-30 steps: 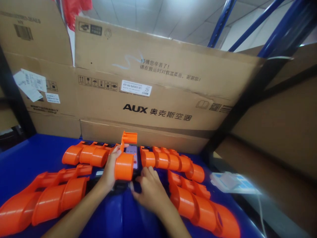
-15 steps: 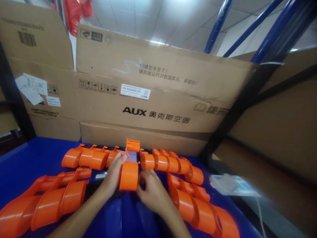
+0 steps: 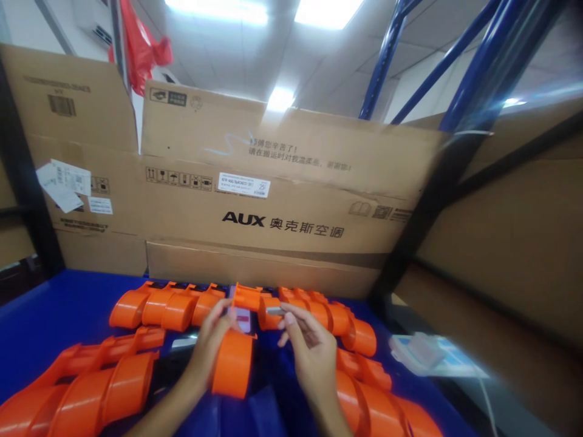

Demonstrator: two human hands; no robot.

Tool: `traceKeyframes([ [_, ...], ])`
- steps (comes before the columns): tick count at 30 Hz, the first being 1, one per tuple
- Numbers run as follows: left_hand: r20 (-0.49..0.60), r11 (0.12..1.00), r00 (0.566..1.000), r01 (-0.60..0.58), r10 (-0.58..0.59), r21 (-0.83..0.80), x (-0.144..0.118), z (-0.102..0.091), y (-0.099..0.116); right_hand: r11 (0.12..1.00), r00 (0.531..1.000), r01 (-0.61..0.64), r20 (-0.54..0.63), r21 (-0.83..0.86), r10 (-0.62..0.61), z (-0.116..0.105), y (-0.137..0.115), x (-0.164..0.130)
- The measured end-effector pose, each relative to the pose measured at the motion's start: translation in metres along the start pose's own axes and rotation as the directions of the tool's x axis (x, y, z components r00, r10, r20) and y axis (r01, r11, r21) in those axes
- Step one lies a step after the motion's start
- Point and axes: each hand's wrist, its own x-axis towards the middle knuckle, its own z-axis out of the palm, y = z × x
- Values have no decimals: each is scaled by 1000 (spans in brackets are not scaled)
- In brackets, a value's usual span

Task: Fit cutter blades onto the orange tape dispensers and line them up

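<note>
My left hand point(image 3: 210, 343) is closed around the middle of an orange plastic part point(image 3: 233, 364). This part has a wide round drum at its lower end and a ribbed bracket at its upper end. To the right, my right hand point(image 3: 314, 355) pinches a small grey metal piece point(image 3: 274, 311) between thumb and fingertips, close to the bracket but seemingly apart from it. Behind my left fingers a phone-like screen point(image 3: 245, 321) is partly hidden. Similar orange parts stand in rows on both sides, including a back left row point(image 3: 164, 309) and a back right row point(image 3: 319, 312).
A blue surface point(image 3: 86, 294) lies under everything. Large cardboard panels point(image 3: 291, 255) close off the back, with dark rack posts at either side. At the right sits a pale blue-and-white box point(image 3: 437, 355) with a white cable. More orange parts point(image 3: 104, 388) fill the front left.
My right hand has risen from beside the drum to the bracket's height, and the grey metal piece now shows in its fingers. The view has tilted upward. My left hand keeps its hold.
</note>
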Motion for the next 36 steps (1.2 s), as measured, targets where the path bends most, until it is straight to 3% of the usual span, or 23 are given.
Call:
traceKeyframes([
  [4,28,993,999,-48,45,105,-1,0,-7,992,993,-17,-112,122,31,-1,5,5],
  [10,106,995,993,-60,51,76,-7,6,-6,938,982,-158,-51,309,182,6,18,8],
  [16,117,999,993,-29,26,23,-14,11,-2,929,975,-222,73,295,210,9,20,4],
  [29,135,991,986,-105,93,86,-9,9,3,926,975,-221,42,305,219,8,16,5],
  [36,83,986,992,-108,98,126,-10,11,4,924,972,-231,27,306,234,6,17,6],
])
